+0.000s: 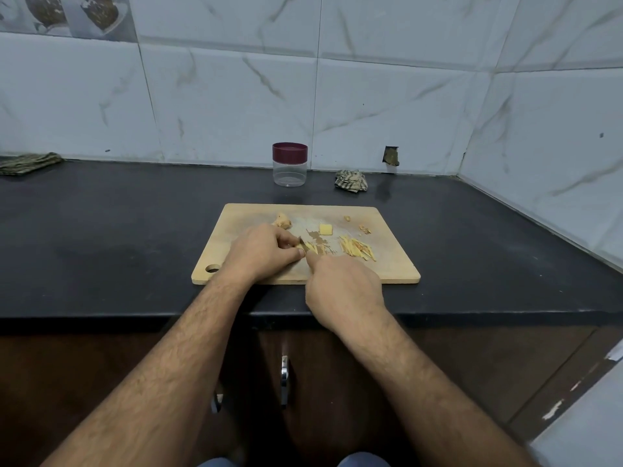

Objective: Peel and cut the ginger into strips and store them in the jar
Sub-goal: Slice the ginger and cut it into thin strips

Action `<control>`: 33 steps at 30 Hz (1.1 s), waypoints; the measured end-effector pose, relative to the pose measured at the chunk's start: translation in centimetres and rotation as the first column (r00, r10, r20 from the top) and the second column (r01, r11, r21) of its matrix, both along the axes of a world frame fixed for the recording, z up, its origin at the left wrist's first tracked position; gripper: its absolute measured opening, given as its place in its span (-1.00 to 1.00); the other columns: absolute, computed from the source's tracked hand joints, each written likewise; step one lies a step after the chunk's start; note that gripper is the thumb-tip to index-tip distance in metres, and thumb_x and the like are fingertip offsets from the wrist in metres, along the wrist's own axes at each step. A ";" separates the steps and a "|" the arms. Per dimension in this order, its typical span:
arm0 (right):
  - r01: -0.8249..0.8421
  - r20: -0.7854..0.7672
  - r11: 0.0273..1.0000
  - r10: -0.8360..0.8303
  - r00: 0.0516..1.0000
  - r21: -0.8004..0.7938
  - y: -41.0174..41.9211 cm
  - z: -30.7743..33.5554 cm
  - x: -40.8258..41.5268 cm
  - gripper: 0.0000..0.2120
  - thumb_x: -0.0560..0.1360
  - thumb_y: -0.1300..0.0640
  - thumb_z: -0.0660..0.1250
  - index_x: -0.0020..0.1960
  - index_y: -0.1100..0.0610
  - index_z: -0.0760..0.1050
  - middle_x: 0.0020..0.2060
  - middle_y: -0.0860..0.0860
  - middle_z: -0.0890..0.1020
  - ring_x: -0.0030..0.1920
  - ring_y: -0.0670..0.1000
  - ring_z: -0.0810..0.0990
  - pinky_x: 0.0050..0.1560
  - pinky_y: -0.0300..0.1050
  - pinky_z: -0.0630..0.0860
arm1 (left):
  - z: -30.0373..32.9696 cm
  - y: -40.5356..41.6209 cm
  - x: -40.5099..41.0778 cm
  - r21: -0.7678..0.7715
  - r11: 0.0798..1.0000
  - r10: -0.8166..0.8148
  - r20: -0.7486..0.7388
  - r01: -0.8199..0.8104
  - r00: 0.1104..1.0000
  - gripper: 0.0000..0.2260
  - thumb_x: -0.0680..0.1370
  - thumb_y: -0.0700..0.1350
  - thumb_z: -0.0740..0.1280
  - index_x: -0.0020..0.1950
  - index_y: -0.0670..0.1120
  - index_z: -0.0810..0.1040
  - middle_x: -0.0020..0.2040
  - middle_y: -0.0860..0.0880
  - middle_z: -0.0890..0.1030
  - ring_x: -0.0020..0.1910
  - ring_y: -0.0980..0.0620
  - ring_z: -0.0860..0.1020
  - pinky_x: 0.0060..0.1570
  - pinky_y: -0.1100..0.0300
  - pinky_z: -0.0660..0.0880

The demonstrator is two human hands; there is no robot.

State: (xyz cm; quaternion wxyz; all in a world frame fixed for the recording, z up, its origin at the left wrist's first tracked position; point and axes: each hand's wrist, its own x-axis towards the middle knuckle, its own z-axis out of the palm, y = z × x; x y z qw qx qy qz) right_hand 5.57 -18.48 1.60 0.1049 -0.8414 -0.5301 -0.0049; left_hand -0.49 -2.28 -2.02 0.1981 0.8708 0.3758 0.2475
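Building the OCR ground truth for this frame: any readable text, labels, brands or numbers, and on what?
None readable.
Jar with maroon lid: no label or print shows.
Cutting board: no brand mark shows.
Decorative wall tiles, top left: pictures only, no lettering.
Knife: mostly hidden by the hands; no marking shows.

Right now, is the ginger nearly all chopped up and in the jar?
Not yet. A pile of strips already lies on the cutting board. The left hand pins a small piece while the right hand slices it with the knife. A peeled block and an unpeeled knob still wait. The jar stands empty, lid on.
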 end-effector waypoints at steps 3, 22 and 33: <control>-0.011 0.009 0.998 0.011 1.000 -0.054 -1.3 -0.5 -0.2 -0.48 0.61 0.18 0.13 0.54 -0.06 0.17 0.03 0.06 0.55 0.04 0.11 0.52 -0.14 -0.03 0.42 | 0.1 -0.1 -0.1 -0.004 1.000 -0.006 -0.004 0.006 1.000 -0.75 0.47 0.12 0.44 0.11 0.13 0.68 -0.27 0.24 0.51 -0.07 0.06 0.55 0.04 0.08 0.51; 0.007 -0.056 0.996 -0.002 0.998 0.089 -1.1 -0.1 0.2 -0.55 0.62 0.15 0.11 0.48 -0.08 0.31 0.15 0.04 0.59 0.13 0.09 0.53 -0.09 -0.06 0.41 | 0.3 0.3 0.2 -0.122 0.992 0.051 0.092 -0.039 0.994 -0.94 0.48 -0.04 0.43 -0.15 0.12 0.60 -0.32 0.15 0.46 -0.28 0.15 0.43 -0.20 0.19 0.34; 0.004 -0.056 0.997 0.000 0.998 0.074 -0.2 -0.2 0.0 -0.55 0.62 0.14 0.13 0.50 -0.05 0.28 0.17 0.06 0.57 0.17 0.10 0.52 -0.02 -0.06 0.43 | 0.1 0.1 0.3 -0.061 0.997 0.057 0.072 -0.053 0.996 -0.93 0.48 0.01 0.43 -0.20 0.12 0.60 -0.35 0.17 0.47 -0.30 0.16 0.42 -0.25 0.19 0.32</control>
